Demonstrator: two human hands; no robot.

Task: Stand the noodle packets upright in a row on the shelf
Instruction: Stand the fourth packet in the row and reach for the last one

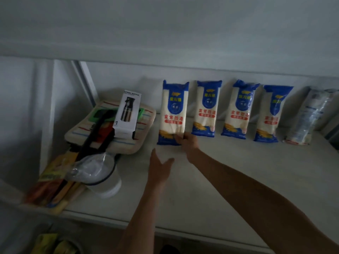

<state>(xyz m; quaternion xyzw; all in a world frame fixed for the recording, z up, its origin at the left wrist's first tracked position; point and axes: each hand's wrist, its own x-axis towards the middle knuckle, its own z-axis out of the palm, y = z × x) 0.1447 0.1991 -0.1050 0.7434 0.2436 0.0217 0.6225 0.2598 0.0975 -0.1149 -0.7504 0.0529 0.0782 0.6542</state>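
Four blue-and-white noodle packets stand in a row against the back wall of the shelf [229,171]. The right hand [187,142] pinches the lower right corner of the leftmost packet [173,112], steadying it upright. The left hand [159,167] hovers open just near of it, touching nothing. A fifth, paler packet [308,116] leans at the far right end of the row. A spray bottle box [127,112] stands to the left. Step in hand: setting the last blue packet. Next, likely: let go gently, check that it stays upright.
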